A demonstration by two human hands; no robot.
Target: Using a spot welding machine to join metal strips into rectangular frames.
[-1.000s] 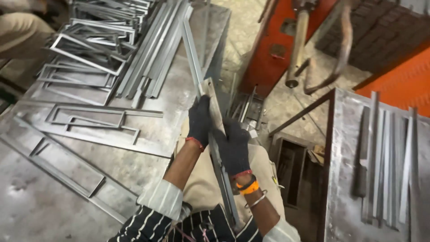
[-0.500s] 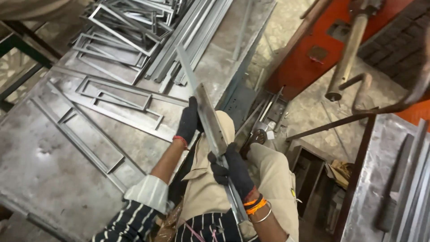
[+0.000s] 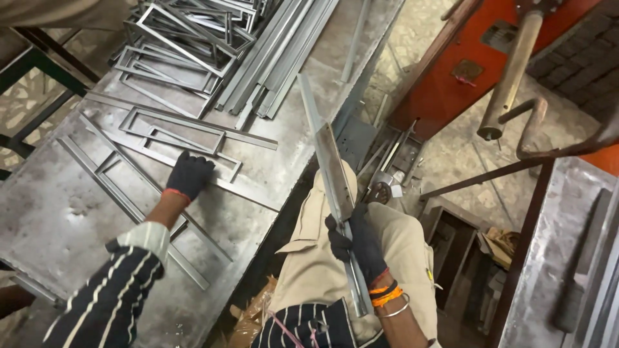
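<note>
Right hand (image 3: 358, 241), in a dark glove, is closed around a long metal strip (image 3: 335, 187), gripping it low down so the strip slants up and away over the person's lap, its far end reaching toward the edge of the metal table (image 3: 58, 219). Orange bangles sit on that wrist. Left hand (image 3: 188, 175), also gloved, is stretched out to the table with its fingers spread and pressed flat on a flat rectangular metal frame (image 3: 174, 138) lying there; it grips nothing. More frames and bundled strips lie heaped in a pile (image 3: 213, 45) at the far end of the table, well apart from both hands.
</note>
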